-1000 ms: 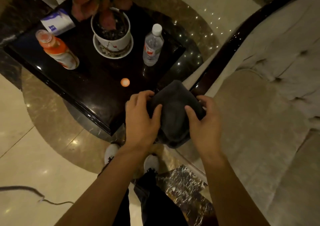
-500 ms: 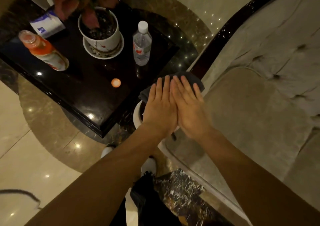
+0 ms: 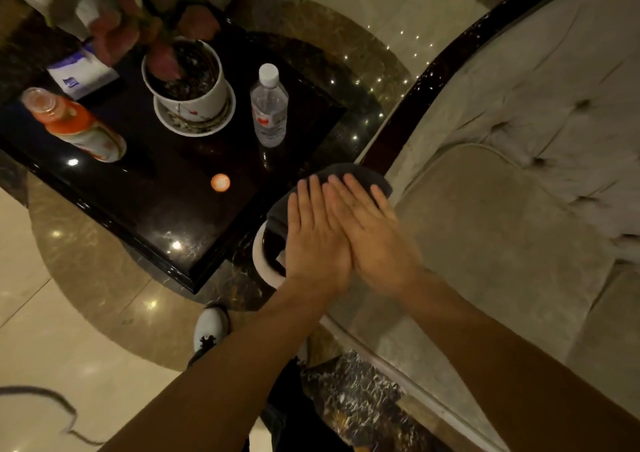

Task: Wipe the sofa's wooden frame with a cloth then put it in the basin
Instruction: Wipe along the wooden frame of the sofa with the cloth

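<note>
Hands flat, side by side: left hand and right hand both pressing palm-down on the dark cloth, fingers straight and close together, gripping nothing. Cloth sits on the front end of the sofa's dark wooden frame, partly draped over it, at the armrest end nearest the person. Step in hand looks like wiping, just starting at that end. Most of the frame runs up and away beyond the cloth, so next move likely calls for sliding the cloth along it under pressure. Basin: can't tell; a white-rimmed round thing shows just under the left hand.
</note>
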The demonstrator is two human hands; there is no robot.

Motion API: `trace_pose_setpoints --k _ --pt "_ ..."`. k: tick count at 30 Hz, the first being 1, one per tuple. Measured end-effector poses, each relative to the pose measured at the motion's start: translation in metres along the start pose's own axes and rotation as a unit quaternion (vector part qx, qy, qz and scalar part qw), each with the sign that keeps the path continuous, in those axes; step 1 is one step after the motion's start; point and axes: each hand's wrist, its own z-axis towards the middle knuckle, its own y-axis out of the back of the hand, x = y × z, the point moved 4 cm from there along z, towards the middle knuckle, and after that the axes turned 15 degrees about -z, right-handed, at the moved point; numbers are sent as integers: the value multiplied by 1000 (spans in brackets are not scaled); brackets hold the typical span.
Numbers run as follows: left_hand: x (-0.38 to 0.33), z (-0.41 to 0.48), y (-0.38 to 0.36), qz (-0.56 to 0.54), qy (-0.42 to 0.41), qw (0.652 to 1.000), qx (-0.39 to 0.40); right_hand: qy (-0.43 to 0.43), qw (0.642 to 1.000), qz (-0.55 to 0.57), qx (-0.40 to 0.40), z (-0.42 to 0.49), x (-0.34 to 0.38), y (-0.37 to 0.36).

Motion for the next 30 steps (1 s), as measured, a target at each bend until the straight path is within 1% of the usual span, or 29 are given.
trace_pose_setpoints --k 2,4,7,9,11,13,15,17,19,21,23,26,30 --pt "-11 21 -2 -18 -37 999 8 -40 999 22 -29 10 -20 -1" --pt "-9 20 2 -26 -58 998 4 -69 995 48 -47 12 -15 -3" --pt "7 -14 1 -12 -50 999 3 -90 992 92 -16 -6 21 -10" --pt "18 -43 -1 7 -41 999 16 -85 990 116 8 -28 49 -13" --pt "24 -61 -2 19 -34 999 31 -66 993 96 33 -40 62 -13" --pt "22 -62 -4 23 1 999 40 -25 996 68 46 -39 55 -10" --pt "6 -40 -3 14 35 999 33 34 998 29 46 -24 26 -2" --pt "-19 -3 0 -17 45 998 31 61 997 6 41 -1 -18 5" --pt "-46 38 6 -63 38 997 23 56 998 -1 40 23 -65 10" --pt "-74 83 15 -106 35 994 14 46 997 7 57 44 -112 11" --pt "-102 129 24 -121 21 992 7 19 996 41 73 64 -158 15" --pt "-138 190 31 -111 -4 994 15 -25 989 108 96 93 -213 22" --pt "-162 239 30 -57 -17 996 59 -31 981 122 147 118 -269 20"
